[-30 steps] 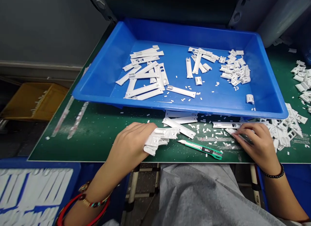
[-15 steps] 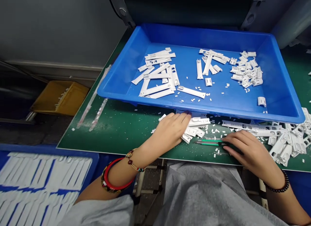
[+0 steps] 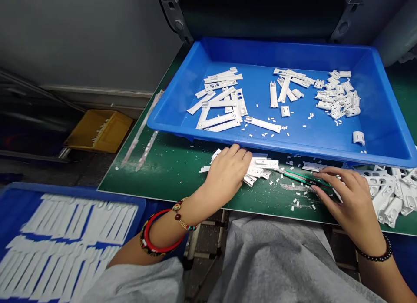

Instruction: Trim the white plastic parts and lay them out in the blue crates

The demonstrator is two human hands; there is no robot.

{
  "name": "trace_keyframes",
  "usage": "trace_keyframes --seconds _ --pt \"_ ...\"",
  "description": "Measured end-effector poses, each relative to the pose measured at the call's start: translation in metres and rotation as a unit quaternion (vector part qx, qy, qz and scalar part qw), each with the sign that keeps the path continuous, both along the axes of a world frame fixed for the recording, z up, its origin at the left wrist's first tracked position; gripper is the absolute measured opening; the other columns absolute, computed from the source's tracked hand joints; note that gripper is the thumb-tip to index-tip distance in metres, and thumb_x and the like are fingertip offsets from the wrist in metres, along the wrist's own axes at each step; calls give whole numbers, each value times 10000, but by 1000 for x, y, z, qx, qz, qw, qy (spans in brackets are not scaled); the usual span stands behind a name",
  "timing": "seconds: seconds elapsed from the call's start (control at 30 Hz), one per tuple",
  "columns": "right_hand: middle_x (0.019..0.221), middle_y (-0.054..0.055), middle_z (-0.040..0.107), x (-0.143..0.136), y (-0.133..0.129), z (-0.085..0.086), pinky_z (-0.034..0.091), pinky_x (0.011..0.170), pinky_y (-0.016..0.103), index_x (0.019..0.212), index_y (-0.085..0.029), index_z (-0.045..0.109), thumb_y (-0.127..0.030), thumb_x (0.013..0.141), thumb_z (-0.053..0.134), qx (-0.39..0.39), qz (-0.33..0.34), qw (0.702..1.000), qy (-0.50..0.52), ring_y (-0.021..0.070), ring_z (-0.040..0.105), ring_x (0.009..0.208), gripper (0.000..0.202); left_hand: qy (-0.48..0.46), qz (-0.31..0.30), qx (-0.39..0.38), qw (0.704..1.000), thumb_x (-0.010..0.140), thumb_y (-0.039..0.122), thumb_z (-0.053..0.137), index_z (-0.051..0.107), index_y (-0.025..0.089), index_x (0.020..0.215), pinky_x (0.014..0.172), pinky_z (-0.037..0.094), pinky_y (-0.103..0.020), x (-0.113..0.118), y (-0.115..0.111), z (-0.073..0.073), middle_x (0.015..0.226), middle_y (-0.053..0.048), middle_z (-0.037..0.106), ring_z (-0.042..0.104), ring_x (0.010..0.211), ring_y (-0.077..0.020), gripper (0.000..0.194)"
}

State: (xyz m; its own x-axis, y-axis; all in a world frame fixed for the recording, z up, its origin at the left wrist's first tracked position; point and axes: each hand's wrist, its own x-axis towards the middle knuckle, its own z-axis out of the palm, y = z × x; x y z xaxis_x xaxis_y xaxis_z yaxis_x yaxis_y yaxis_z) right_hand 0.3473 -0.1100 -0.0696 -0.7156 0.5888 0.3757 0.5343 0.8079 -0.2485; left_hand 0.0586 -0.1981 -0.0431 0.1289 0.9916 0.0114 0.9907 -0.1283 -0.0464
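Observation:
My left hand (image 3: pixel 229 171) is closed over a small bundle of white plastic parts (image 3: pixel 260 164) on the green tabletop, just in front of the blue bin. Parts stick out on both sides of its fingers, and its palm hides the middle of the bundle. To the right, my right hand (image 3: pixel 348 194) has its thumb and fingers around a green and black utility knife (image 3: pixel 301 178). The knife's tip points left toward the bundle. Behind that hand lies a larger heap of white plastic parts (image 3: pixel 387 194), partly covered by it.
The blue bin (image 3: pixel 276 145) holds long white strips, small curved pieces and tiny scraps. More scraps litter the green table (image 3: pixel 176 172). At lower left, a blue tray (image 3: pixel 65 189) holds rows of white strips. A yellow bin (image 3: pixel 94 140) stands low at left.
The knife has turned from lying level to slanting, its tip now up and left. My right hand has shifted right. My left hand stays on the bundle. The whole view has shifted slightly.

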Motion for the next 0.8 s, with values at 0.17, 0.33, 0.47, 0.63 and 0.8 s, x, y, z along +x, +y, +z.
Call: trace_keyframes --seconds 0.17,0.33,0.47,0.63,0.8 --pt "1139 106 650 -5 -6 -1 448 848 433 1149 -199 617 -258 958 605 -23 20 999 23 281 611 1026 200 -16 12 60 998 785 33 539 591 82 1063 750 429 -384 -5 -8 -11 1012 -141 627 529 935 -293 287" --pt "1152 110 641 -13 -11 -1 449 873 440 1136 -201 618 -255 960 599 -36 39 998 33 283 607 1056 185 -55 27 109 992 862 91 532 626 142 936 747 413 -399 -10 -12 -15 979 -116 679 537 929 -296 131" --pt "1159 112 632 -21 -17 2 452 896 445 1180 -203 593 -219 958 599 -50 51 996 49 278 596 1071 223 -135 22 150 979 895 201 557 613 179 925 868 427 -423 -15 -18 -16 976 -90 715 595 978 -284 68" --pt "1228 123 612 -45 -30 5 458 997 429 1299 -195 507 -223 964 591 -116 82 986 85 257 559 1171 347 -208 98 131 964 867 297 588 592 189 924 647 416 -308 -15 -26 -7 815 -31 703 612 701 -198 122" --pt "1287 120 600 -64 -38 5 451 1033 453 1349 -207 458 -250 974 567 -145 97 981 86 260 535 1222 393 -147 87 138 976 918 226 511 594 186 912 662 395 -327 -12 -24 -2 853 -45 709 606 730 -207 92"
